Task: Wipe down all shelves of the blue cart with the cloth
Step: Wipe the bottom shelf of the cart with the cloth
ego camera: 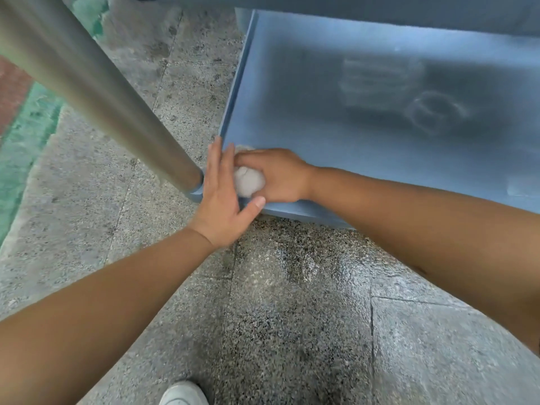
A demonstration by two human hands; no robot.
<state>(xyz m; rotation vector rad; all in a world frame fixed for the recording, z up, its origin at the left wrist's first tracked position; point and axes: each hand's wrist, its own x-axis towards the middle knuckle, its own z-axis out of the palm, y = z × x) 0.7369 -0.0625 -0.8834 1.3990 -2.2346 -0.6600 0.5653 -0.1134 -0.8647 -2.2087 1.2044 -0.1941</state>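
The blue cart's lower shelf (365,159) fills the upper right, dusty grey in its middle with pale ring and stripe marks. My right hand (280,175) is closed around a bunched white cloth (248,182) at the shelf's near left corner. My left hand (222,200) lies flat with fingers spread against that corner's outer rim, touching the cloth and my right hand. A higher blue shelf (380,13) overhangs along the top edge.
The cart's grey metal post (96,92) slants from the upper left down into the corner socket beside my left hand. Speckled stone floor (292,302) lies below, wet-looking near the cart. A white shoe (182,394) shows at the bottom edge. Green and red floor paint sits far left.
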